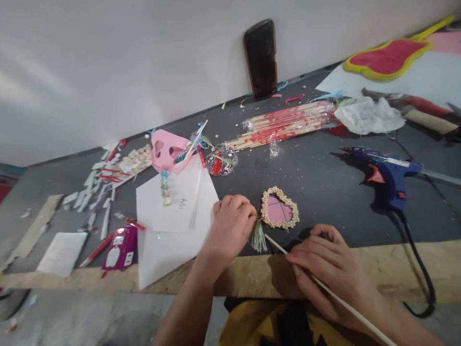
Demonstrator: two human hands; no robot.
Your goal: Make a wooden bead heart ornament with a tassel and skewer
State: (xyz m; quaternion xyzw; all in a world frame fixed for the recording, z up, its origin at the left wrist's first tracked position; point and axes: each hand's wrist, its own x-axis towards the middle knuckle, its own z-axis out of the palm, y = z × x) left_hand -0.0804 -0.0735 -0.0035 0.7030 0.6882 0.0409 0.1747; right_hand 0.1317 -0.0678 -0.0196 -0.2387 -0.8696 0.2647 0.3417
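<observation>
A small heart-shaped piece (280,209) lies on the dark table, pink inside and bordered with pale beads. From its left end hangs a pale green tassel (258,237). The fingers of my left hand (234,216) are closed at the tassel's top, right beside the bead border; the fingertips are partly hidden. My right hand (324,269) grips a long thin wooden stick (334,294) between thumb and fingers. The stick's tip points at the tassel, just below the heart piece, and its other end runs back under my right forearm.
A blue glue gun (391,175) with a black cable lies right. Behind are packed wooden sticks (288,122), a leaning phone (261,60), pliers (428,103) and a bag of beads (221,161). White paper (147,240), a pink cutout (163,144) and a purple box (120,247) lie left.
</observation>
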